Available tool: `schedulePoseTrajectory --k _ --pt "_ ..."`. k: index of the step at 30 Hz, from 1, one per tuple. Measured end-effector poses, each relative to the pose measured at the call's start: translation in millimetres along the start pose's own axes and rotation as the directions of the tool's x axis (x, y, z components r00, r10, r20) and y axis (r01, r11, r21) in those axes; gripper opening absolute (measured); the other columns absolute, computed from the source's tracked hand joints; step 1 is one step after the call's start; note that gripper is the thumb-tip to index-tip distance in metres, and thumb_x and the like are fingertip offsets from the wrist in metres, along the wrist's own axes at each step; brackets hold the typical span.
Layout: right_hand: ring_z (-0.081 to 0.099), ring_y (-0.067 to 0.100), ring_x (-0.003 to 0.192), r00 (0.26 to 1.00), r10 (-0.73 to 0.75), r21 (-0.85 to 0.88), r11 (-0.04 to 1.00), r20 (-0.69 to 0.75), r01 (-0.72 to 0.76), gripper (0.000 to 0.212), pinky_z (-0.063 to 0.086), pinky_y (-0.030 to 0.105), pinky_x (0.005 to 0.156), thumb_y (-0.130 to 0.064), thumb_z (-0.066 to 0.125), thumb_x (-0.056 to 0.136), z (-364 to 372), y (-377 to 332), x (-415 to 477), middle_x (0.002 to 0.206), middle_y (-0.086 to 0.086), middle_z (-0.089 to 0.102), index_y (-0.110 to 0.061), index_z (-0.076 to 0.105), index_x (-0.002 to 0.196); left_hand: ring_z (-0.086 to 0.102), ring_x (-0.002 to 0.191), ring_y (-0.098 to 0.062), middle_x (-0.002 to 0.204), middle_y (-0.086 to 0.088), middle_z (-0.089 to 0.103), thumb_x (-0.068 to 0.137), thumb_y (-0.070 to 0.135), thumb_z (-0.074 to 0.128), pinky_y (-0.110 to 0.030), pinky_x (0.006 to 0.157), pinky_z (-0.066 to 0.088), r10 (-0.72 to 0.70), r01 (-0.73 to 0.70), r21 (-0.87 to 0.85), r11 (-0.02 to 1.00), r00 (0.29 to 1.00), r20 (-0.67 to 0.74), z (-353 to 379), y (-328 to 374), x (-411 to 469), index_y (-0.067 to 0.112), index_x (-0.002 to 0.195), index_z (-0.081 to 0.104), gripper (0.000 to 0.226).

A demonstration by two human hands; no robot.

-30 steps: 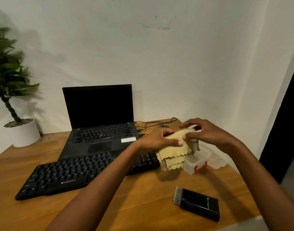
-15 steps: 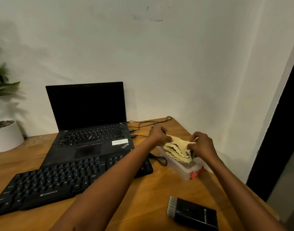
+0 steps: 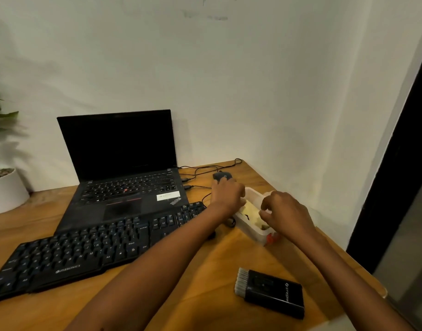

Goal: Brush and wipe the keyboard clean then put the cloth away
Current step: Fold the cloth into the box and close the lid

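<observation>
From the head camera we read "ZEBRONICS" on the front lip of the black keyboard [image 3: 95, 249], which lay slantwise toward the bench's [image 3: 217, 266] left front. A "ThinkPad" mark and a white sticker, its print too small to read, sat on the palm rest of the open laptop [image 3: 124, 177] behind it. The black brush [image 3: 270, 292] near the front right edge carried a white logo we could not make out, its grey bristles pointing left.

The cloth [image 3: 249, 211] was pale yellow, soft and crumpled, and lay inside the clear plastic box [image 3: 257, 231] with a red clasp, close to the bench's right edge. Our left hand [image 3: 226, 194] was at the box's far left side, fingers curled down on the cloth; whether they pinched it we could not tell. Our right hand [image 3: 286, 213] hung over the box's near right side, fingers bent and loosely parted, apparently gripping nothing. A dark mouse [image 3: 221, 175] sat just behind the left hand.
</observation>
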State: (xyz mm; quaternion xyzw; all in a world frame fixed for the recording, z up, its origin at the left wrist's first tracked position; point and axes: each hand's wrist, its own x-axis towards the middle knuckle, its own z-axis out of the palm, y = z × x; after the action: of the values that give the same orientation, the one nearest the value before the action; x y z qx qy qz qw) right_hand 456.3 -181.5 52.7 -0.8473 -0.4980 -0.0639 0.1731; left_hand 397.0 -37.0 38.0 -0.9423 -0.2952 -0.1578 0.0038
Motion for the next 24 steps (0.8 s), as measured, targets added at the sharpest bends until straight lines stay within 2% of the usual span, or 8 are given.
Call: schedulePoseTrajectory --k 2,4,9,12,15,17,20,24 --pt "0.058 0.009 0.092 0.985 -0.079 0.17 0.984 0.154 0.052 0.018 0.052 0.022 0.076 -0.028 0.061 0.087 -9 1 -24 0.11 -0.001 0.064 -0.018 0.069 0.1 0.048 0.115 -0.019 0.121 0.002 0.058 0.09 0.03 0.059 -0.038 0.098 0.032 -0.017 0.011 -0.134 0.991 0.999 -0.043 -6 -8 -14 0.024 0.108 0.065 0.02" --pt "0.057 0.005 0.089 0.937 -0.153 0.226 0.971 0.315 0.083 0.02 0.053 0.024 0.078 -0.033 0.062 0.086 -14 2 -49 0.108 -0.005 0.064 -0.023 0.068 0.102 0.05 0.113 -0.017 0.119 0.004 0.061 0.088 0.026 0.06 -0.041 0.102 0.033 -0.038 0.023 -0.258 0.966 0.998 -0.055 -10 -15 -32 0.025 0.103 0.067 0.016" --pt "0.047 0.006 0.111 0.872 -0.105 0.093 0.993 0.477 0.069 0.067 0.047 0.024 0.091 -0.053 0.069 0.073 -3 6 -87 0.126 -0.011 0.048 -0.032 0.045 0.132 0.056 0.104 -0.011 0.111 0.007 0.065 0.088 0.02 0.062 -0.047 0.097 0.043 -0.129 0.085 -0.519 0.851 0.99 -0.05 -17 -24 -81 0.024 0.096 0.07 0.011" --pt "0.042 0.009 0.111 0.86 -0.09 0.016 0.995 0.503 0.094 0.075 0.047 0.029 0.092 -0.047 0.073 0.07 6 2 -94 0.123 -0.008 0.045 -0.028 0.041 0.135 0.058 0.094 -0.008 0.096 0.011 0.064 0.089 0.016 0.062 -0.043 0.092 0.05 -0.135 0.14 -0.627 0.766 0.989 0.057 -20 -23 -103 0.02 0.093 0.07 0.01" --pt "0.051 0.011 0.104 0.913 -0.018 0.143 0.989 0.409 -0.044 0.067 0.051 0.03 0.087 -0.038 0.079 0.066 9 -1 -96 0.119 -0.003 0.053 -0.021 0.051 0.125 0.06 0.094 -0.011 0.097 0.006 0.065 0.09 0.017 0.061 -0.04 0.091 0.051 -0.175 0.187 -0.697 0.692 0.98 0.089 -24 -19 -121 0.016 0.098 0.069 0.011" --pt "0.054 0.013 0.101 0.947 0.02 0.314 0.941 0.322 -0.127 0.063 0.053 0.032 0.085 -0.036 0.08 0.065 13 -7 -98 0.118 -0.001 0.056 -0.022 0.05 0.119 0.059 0.096 -0.015 0.103 0.002 0.064 0.092 0.023 0.057 -0.036 0.09 0.051 -0.22 0.209 -0.803 0.559 0.97 0.099 -31 -13 -135 0.014 0.107 0.065 0.018" --pt "0.053 0.019 0.104 0.995 0.092 0.438 0.893 0.044 -0.102 0.063 0.055 0.036 0.08 -0.037 0.08 0.065 22 -19 -95 0.117 0.002 0.053 -0.02 0.047 0.116 0.062 0.1 -0.019 0.108 0.003 0.061 0.094 0.039 0.05 -0.03 0.084 0.052 -0.227 0.328 -0.91 0.255 0.935 0.273 -39 2 -152 0.02 0.113 0.054 0.027" --pt "0.051 0.022 0.1 0.951 0.173 0.519 0.855 -0.258 -0.015 0.057 0.046 0.027 0.068 -0.029 0.079 0.067 29 -43 -92 0.108 0.005 0.049 -0.012 0.048 0.111 0.069 0.088 -0.02 0.109 -0.008 0.068 0.089 0.035 0.06 -0.032 0.077 0.058 -0.171 0.373 -0.911 -0.179 0.9 0.402 -38 23 -156 0.012 0.12 0.056 0.038"
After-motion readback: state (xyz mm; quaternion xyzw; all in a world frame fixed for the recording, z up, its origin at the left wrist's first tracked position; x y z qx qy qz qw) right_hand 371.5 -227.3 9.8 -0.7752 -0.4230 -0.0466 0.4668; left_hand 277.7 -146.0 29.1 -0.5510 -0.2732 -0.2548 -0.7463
